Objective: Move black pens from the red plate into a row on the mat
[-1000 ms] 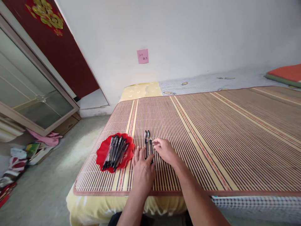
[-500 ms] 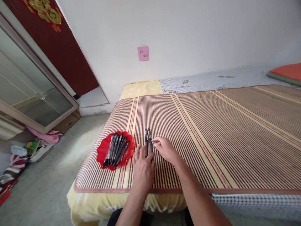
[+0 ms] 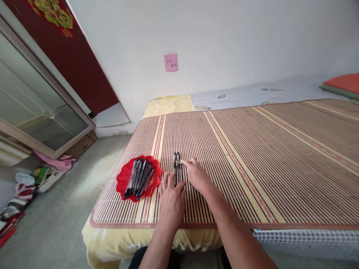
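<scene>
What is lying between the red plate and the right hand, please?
In the head view, two pens lie side by side on the striped mat between the red plate and the right hand; the left hand is also there.

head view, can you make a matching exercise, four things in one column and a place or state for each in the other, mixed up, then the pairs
Things
1. red dish
2. pink note
3. pen pair
4. mat

Places and states
A. lying side by side between the left hand and the right hand
B. striped, with a brown border
C. stuck on the white wall
D. holding a bunch of black pens

Pairs: 1-D, 2-C, 3-A, 4-B
</scene>
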A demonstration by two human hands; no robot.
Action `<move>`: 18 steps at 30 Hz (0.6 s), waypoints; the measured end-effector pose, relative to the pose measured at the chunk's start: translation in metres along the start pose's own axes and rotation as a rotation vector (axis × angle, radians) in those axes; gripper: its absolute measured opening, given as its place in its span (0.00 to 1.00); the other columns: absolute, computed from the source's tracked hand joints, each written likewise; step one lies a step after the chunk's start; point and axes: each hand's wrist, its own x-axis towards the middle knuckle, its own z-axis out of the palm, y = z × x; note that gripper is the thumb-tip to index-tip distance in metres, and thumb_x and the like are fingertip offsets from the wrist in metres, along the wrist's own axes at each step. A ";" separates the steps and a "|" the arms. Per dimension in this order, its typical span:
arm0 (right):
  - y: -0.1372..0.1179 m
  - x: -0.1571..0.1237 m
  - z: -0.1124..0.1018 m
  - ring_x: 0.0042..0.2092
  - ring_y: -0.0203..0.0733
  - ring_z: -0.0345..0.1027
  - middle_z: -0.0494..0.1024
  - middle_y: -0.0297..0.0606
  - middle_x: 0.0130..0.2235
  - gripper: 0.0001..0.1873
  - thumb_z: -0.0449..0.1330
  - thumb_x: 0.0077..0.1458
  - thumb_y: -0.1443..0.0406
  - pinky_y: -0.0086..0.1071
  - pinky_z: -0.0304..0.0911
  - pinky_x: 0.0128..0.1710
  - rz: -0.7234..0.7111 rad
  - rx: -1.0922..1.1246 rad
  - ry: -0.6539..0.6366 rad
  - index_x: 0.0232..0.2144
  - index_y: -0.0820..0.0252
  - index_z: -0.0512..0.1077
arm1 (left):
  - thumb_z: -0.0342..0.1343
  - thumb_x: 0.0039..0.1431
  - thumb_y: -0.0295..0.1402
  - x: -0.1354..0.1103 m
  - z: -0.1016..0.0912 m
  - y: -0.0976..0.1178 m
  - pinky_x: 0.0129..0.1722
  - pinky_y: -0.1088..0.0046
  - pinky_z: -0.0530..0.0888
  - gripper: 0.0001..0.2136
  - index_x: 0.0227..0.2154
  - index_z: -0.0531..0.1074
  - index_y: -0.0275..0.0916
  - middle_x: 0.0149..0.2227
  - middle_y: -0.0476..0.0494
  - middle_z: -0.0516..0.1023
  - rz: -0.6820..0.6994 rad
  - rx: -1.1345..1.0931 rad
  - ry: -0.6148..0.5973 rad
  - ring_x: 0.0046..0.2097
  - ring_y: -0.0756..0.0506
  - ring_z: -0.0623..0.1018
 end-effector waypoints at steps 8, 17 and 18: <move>0.004 0.002 0.004 0.46 0.42 0.72 0.72 0.45 0.52 0.28 0.47 0.66 0.74 0.33 0.61 0.43 -0.019 -0.005 -0.006 0.62 0.53 0.72 | 0.58 0.59 0.21 0.001 -0.001 0.000 0.65 0.39 0.64 0.18 0.48 0.81 0.45 0.64 0.35 0.69 -0.015 -0.021 -0.006 0.70 0.28 0.58; -0.001 -0.001 0.002 0.42 0.44 0.75 0.71 0.51 0.56 0.31 0.46 0.64 0.76 0.34 0.64 0.34 0.023 0.002 -0.008 0.64 0.57 0.69 | 0.58 0.59 0.20 0.000 0.004 -0.003 0.62 0.38 0.67 0.19 0.49 0.79 0.46 0.63 0.35 0.69 0.008 -0.021 0.044 0.68 0.28 0.61; 0.000 -0.001 0.004 0.42 0.44 0.75 0.71 0.52 0.57 0.31 0.46 0.63 0.77 0.33 0.65 0.34 0.022 0.004 -0.008 0.64 0.57 0.69 | 0.58 0.59 0.20 0.000 0.005 -0.004 0.61 0.39 0.67 0.19 0.49 0.79 0.46 0.62 0.35 0.69 0.023 -0.025 0.062 0.68 0.28 0.61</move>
